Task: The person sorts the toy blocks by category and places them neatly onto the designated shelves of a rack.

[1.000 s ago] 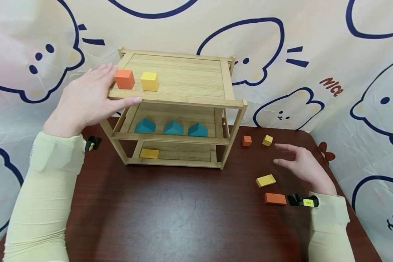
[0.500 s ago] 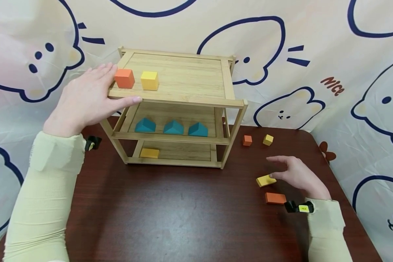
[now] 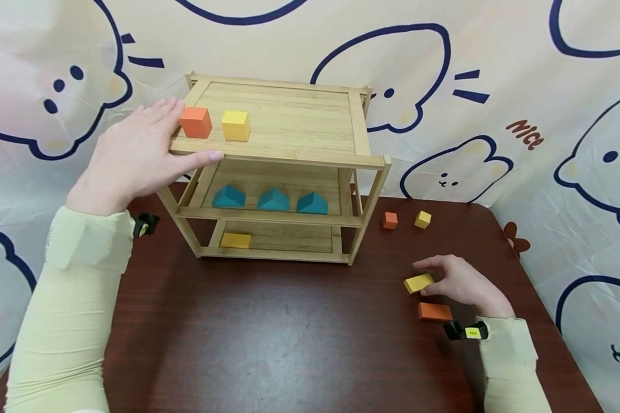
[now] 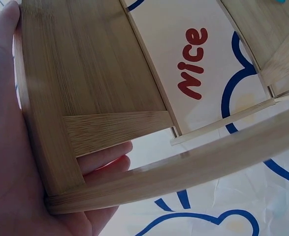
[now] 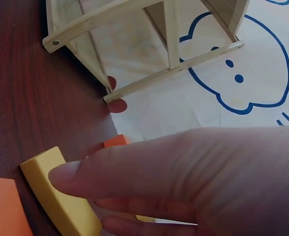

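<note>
On the right of the tabletop (image 3: 268, 332), the right hand (image 3: 465, 281) is at the flat yellow block (image 3: 417, 283), thumb at its near edge and index finger apart from its far side in the head view. The fingers look spread about it rather than pinching; whether the thumb touches it, I cannot tell. The flat orange block (image 3: 435, 311) lies just nearer the person. The left hand (image 3: 131, 155) rests on the front left corner of the wooden shelf (image 3: 294, 123), fingers straight, thumb spread along the front edge. The step in hand appears to be picking up the yellow block; the next move calls for closing thumb and fingers squarely on its sides, without nudging the orange one, while the left hand steadies the shelf.
</note>
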Available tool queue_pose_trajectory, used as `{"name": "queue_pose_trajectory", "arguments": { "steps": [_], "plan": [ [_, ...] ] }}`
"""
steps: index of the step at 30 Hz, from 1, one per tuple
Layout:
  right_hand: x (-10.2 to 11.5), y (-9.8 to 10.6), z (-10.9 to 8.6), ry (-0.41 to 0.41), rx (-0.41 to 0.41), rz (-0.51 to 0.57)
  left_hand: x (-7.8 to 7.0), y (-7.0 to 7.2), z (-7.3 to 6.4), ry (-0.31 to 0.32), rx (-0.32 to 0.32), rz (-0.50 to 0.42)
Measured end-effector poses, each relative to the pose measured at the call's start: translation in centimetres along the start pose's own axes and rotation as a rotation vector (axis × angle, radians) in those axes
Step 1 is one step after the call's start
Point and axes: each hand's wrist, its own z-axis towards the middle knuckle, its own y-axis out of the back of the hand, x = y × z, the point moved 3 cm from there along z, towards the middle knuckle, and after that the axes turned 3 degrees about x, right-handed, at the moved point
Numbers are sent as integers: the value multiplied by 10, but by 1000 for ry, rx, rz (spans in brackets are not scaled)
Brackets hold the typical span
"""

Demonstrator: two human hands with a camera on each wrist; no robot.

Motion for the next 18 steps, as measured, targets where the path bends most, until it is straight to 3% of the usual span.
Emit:
{"name": "queue_pose_trajectory", "arguments": {
  "steps": [18],
  "plan": [
    [-7, -11, 10, -20, -31, -59, 1, 0, 0, -12, -18, -10]
  ]
}}
